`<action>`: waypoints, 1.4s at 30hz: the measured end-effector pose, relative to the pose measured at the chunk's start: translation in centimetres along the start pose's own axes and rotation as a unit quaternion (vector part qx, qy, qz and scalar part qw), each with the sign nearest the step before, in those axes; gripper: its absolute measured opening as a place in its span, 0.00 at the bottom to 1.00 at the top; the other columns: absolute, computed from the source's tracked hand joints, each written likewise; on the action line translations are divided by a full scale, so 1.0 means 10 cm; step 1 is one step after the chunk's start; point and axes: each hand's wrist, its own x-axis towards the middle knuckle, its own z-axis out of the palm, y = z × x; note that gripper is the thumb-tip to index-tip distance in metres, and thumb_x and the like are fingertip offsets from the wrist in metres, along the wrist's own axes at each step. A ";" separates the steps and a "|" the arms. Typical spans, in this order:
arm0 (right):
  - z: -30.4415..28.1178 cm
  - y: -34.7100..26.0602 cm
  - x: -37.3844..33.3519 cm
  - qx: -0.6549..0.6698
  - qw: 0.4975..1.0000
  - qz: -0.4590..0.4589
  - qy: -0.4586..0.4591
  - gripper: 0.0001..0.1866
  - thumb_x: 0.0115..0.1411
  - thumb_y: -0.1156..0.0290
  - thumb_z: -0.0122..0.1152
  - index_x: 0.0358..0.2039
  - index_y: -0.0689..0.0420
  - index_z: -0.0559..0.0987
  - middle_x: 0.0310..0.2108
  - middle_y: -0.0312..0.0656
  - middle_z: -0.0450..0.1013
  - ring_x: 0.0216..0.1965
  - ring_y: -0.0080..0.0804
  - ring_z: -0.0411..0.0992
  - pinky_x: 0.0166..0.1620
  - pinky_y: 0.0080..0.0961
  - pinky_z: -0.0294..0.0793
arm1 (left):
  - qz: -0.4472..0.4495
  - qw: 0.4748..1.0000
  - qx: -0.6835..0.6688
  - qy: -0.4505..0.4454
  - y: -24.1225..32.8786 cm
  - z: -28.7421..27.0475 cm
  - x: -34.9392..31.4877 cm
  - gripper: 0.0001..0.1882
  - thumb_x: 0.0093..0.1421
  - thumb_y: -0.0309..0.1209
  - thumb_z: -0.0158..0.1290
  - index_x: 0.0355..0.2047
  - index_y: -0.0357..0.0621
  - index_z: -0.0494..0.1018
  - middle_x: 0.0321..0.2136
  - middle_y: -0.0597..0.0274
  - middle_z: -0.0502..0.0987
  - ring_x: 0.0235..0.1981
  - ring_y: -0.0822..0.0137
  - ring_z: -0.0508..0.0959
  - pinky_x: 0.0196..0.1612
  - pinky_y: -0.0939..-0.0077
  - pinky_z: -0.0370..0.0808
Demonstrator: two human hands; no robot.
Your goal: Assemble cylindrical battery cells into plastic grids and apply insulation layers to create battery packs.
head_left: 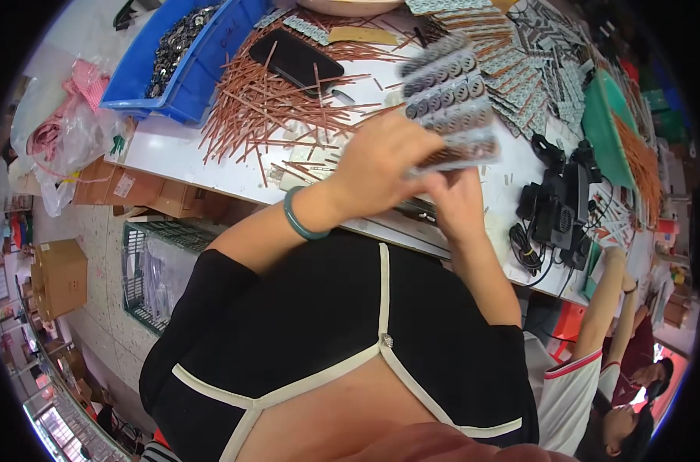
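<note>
Above the table's near edge, several grey strips with rows of round, dark-centred discs [445, 97] stand up in a fan, their upper end smeared by motion. My left hand [384, 158] is closed around the lower left side of these strips, fingers bent. Just below, my right hand [457, 200] meets it with thumb and fingers pressed together at the bottom edge of the strips. The right fingertips are partly hidden, and the exact grip there is hard to make out. To the left of my left hand spreads a loose heap of thin copper-brown sticks [246, 115].
A blue bin [200, 73] of small dark metal pieces stands at the far left. A black phone [296, 61] lies on the sticks. More disc strips [519, 77] pile up at the far right. Black power adapters with cables [554, 212] lie right; beyond, another person's arms [608, 296] reach in.
</note>
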 end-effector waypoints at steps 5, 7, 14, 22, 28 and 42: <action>-0.35 -0.08 -0.09 0.170 0.974 0.046 0.144 0.16 0.64 0.67 0.50 0.49 0.62 0.68 0.41 0.43 0.74 0.34 0.30 0.75 0.27 0.25 0.76 | 0.009 0.999 -0.050 0.015 0.03 -0.02 -0.01 0.20 0.47 0.31 0.63 0.41 0.40 0.72 0.34 0.58 0.74 0.35 0.59 0.73 0.41 0.69 0.69; -0.54 -0.11 -0.18 0.175 0.973 0.078 0.130 0.18 0.63 0.67 0.50 0.51 0.63 0.66 0.41 0.45 0.74 0.35 0.31 0.75 0.24 0.25 0.76 | -0.077 0.992 -0.033 0.095 0.00 -0.14 -0.06 0.15 0.55 0.26 0.56 0.43 0.38 0.70 0.37 0.57 0.73 0.37 0.67 0.72 0.42 0.74 0.69; -0.65 0.03 -0.40 0.175 0.972 0.099 0.123 0.19 0.62 0.72 0.52 0.52 0.66 0.68 0.47 0.46 0.72 0.45 0.32 0.73 0.46 0.27 0.75 | -0.361 0.791 -0.494 -0.001 0.07 0.00 -0.08 0.11 0.64 0.28 0.48 0.44 0.36 0.68 0.34 0.68 0.72 0.35 0.80 0.70 0.39 0.85 0.69; -0.69 0.10 -0.40 0.217 0.961 0.104 0.133 0.17 0.60 0.75 0.54 0.50 0.65 0.70 0.46 0.45 0.73 0.45 0.31 0.73 0.49 0.29 0.73 | -0.421 0.685 -0.595 -0.011 -0.01 0.06 -0.16 0.12 0.66 0.32 0.46 0.45 0.38 0.69 0.37 0.68 0.74 0.37 0.79 0.73 0.41 0.83 0.71; -0.64 0.04 -0.35 0.092 0.984 0.117 0.094 0.15 0.58 0.73 0.58 0.46 0.64 0.73 0.43 0.42 0.74 0.42 0.27 0.73 0.47 0.26 0.72 | -0.378 0.769 -0.513 0.048 0.17 0.24 -0.07 0.18 0.68 0.37 0.41 0.51 0.37 0.65 0.43 0.62 0.73 0.42 0.73 0.73 0.46 0.79 0.72; -0.32 -0.02 -0.21 0.159 0.975 0.136 0.069 0.20 0.55 0.75 0.61 0.48 0.64 0.71 0.42 0.43 0.75 0.40 0.29 0.74 0.46 0.26 0.74 | -0.396 0.755 -0.522 0.024 0.14 0.23 -0.16 0.29 0.68 0.50 0.34 0.53 0.35 0.62 0.47 0.52 0.73 0.46 0.64 0.76 0.48 0.69 0.76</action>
